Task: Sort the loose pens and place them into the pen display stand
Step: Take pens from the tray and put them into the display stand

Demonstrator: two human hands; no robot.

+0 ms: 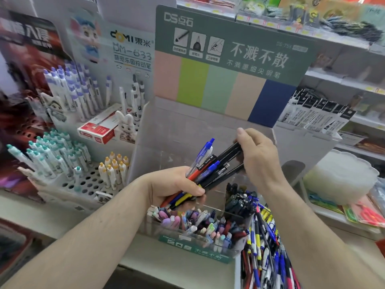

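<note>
My left hand (177, 187) grips a bundle of pens (205, 165) in blue, red, yellow and black, fanned up to the right. My right hand (257, 155) pinches the top ends of two black pens (230, 152) from that bundle. Both hands hover over the clear acrylic pen display stand (183, 130) with its green and pastel header card. The stand's front compartments hold pastel pens (193, 223) on the left and dark pens (239, 200) on the right. A pile of loose pens (264, 249) lies at the lower right.
To the left stand a white perforated rack of teal-capped pens (52, 155) and orange-capped pens (113, 167), purple-capped pens (70, 88) and a red and white box (98, 128). Packaged refills (316, 113) and a white plastic container (341, 176) sit on the right shelves.
</note>
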